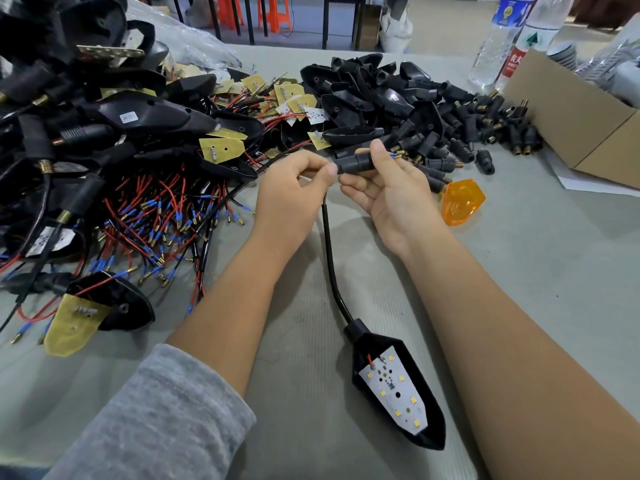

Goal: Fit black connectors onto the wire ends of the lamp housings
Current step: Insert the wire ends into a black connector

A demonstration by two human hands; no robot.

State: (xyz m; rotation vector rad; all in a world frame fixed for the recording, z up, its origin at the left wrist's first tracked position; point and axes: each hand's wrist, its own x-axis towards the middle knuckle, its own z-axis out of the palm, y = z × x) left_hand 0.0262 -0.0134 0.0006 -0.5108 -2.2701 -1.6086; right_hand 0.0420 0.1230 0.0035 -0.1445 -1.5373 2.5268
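Both hands mid-worktop. Right hand (384, 188) fingers clamped round black connector (355, 163); left hand (294, 188) fingers pinch the wire (329, 244) at its mouth, likely to feed it through. Lamp housing (398, 386) lies at 6 o'clock, keeping the wire slack.

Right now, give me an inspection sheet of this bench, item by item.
Surface: grey mat, marked and creased.
Job's things: black connector threaded on the sleeved wire of the lamp housing, LED board facing up.
Clutter: loose connector pile; housings heap; orange lens; cardboard box; two water bottles.
Grippers: left hand pinches the wire at the connector; right hand grips the connector.
Cables: red and black leads with blue-sleeved terminals, tangled.
Surroundings: orange stools behind the bench.
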